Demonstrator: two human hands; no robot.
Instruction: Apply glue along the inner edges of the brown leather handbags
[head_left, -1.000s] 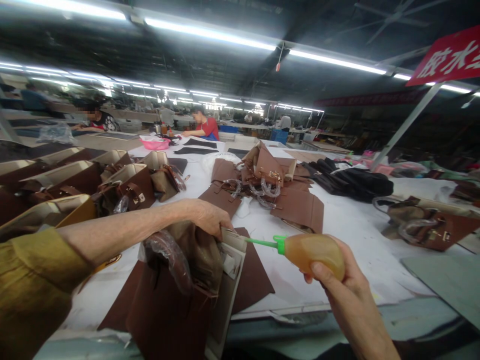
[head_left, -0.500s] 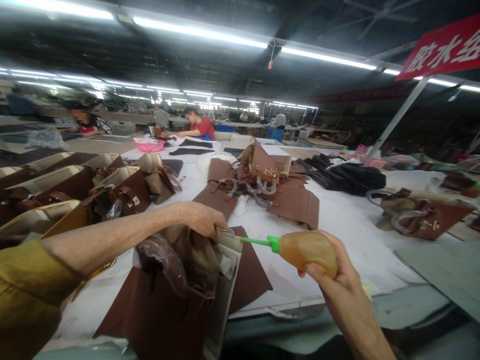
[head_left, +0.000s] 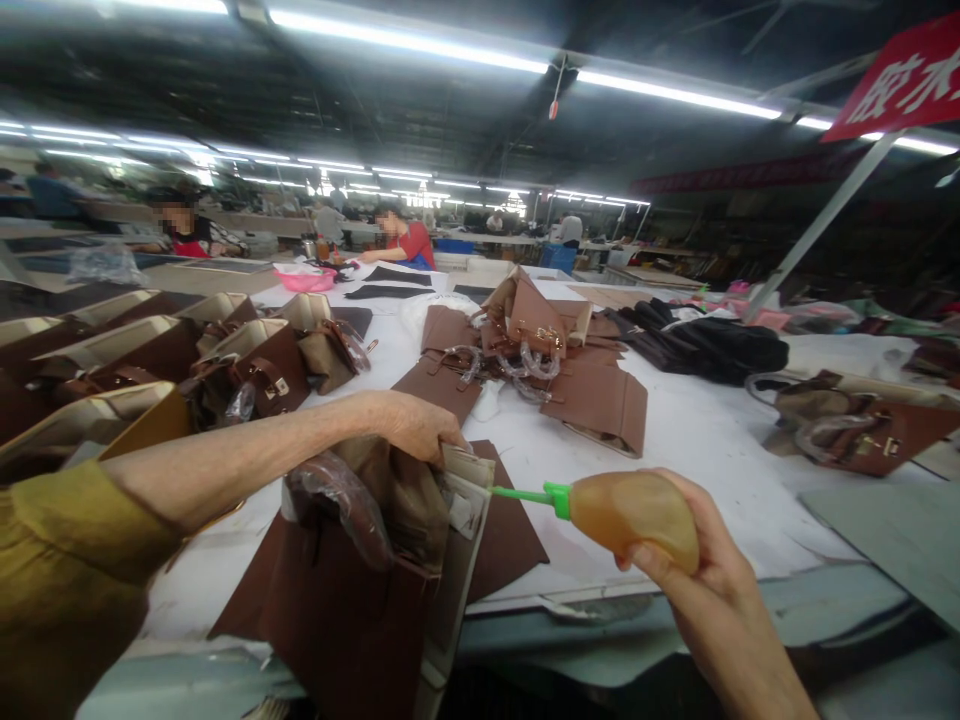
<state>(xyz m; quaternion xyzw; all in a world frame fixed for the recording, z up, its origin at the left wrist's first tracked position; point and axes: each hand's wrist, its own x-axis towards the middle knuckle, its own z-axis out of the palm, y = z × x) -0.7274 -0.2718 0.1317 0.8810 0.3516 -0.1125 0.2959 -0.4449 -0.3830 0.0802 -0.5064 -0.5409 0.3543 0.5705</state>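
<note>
My left hand [head_left: 416, 425] is closed on the top edge of a pale side panel of a brown leather handbag [head_left: 352, 600] standing at the near edge of the white table [head_left: 697, 440]. The bag's handle is wrapped in clear plastic. My right hand [head_left: 694, 570] grips an amber squeeze bottle [head_left: 634, 508] lying sideways. Its green nozzle [head_left: 525, 495] points left, and its tip touches the panel edge just below my left fingers.
Rows of finished brown handbags [head_left: 247, 370] stand at the left. A pile of brown bag pieces [head_left: 540, 370] lies mid-table, black material [head_left: 705, 350] behind it, another brown bag [head_left: 847, 430] at the right. Other people work at far tables, near a pink basin [head_left: 306, 280].
The nozzle tip stays at the panel edge while my right hand and the bottle sit slightly lower and further right. My left hand keeps its grip. The view has shifted a little.
</note>
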